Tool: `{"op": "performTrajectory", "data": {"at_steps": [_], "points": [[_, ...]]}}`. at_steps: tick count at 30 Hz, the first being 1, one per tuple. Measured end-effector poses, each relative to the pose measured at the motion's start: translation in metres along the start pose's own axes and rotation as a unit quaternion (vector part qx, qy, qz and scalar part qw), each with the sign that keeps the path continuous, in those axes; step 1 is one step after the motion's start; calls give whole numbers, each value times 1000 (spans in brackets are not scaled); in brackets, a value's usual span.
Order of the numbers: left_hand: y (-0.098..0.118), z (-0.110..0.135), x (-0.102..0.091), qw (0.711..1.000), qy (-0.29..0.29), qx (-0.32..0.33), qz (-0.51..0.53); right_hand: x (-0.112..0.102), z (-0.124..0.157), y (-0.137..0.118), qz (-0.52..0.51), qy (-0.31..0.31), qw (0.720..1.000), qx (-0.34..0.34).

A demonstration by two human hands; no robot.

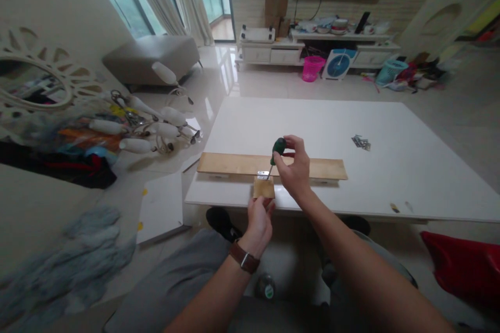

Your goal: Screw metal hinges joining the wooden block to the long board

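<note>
A long wooden plank (234,163) lies across the front of the white table (390,166). A small wooden block (264,188) sits against its near edge, joined by a metal hinge (263,173). My left hand (260,223), with a brown watch on the wrist, grips the block's near edge. My right hand (295,166) is closed round the green handle of a screwdriver (275,152), which stands nearly upright with its tip on the hinge.
A small pile of metal hardware (361,142) lies at the table's right. A white board (161,208) lies on the floor to the left, beside a chandelier with white bulbs (148,125). A red cushion (464,265) is at the lower right. A bottle (265,287) stands between my knees.
</note>
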State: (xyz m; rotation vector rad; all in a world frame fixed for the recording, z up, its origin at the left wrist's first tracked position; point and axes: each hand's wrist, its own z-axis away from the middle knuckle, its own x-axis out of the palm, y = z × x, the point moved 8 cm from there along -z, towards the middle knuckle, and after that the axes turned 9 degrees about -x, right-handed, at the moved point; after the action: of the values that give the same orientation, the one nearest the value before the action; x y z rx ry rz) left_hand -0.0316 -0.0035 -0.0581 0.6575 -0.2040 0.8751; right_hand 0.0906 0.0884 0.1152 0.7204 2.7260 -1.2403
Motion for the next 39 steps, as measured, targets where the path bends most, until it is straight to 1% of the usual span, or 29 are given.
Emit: {"op": "performTrajectory", "data": {"at_steps": [3,5,10,12,14,18,20,22,26,29,32,35,39], "points": [[-1,1,3,1000,4,-3,-8,2,1,-1,-4,-15,1000,-8],[-1,1,3,1000,-4,-7,-9,2,1,0,3,-28,1000,-8],[3,-1,0,999,-28,8,-12,3,-1,2,10,-63,998,-2],[2,0,0,1000,-30,-3,-8,1,-3,0,8,-58,998,-4],[1,2,1,1000,-28,-13,-3,-1,-5,-3,7,-41,999,-14],[4,10,3,1000,-28,-12,3,-7,-6,-7,38,19,999,-25],[6,13,4,999,-43,-14,5,-9,-4,-8,51,42,997,-25],[7,15,3,998,-55,-15,7,-9,-3,-8,60,41,997,-30],[7,16,3,998,-54,-14,2,-7,-1,-8,38,11,999,-36],[5,17,5,999,-43,-16,-2,-8,-2,-9,26,15,999,-43],[8,18,2,1000,-18,-13,-5,-11,-4,-10,40,31,997,-51],[10,18,-2,1000,-3,-24,-13,-11,-4,-7,34,22,998,-49],[12,18,-4,999,-9,-31,-17,-12,-4,-3,21,6,999,-41]]}}
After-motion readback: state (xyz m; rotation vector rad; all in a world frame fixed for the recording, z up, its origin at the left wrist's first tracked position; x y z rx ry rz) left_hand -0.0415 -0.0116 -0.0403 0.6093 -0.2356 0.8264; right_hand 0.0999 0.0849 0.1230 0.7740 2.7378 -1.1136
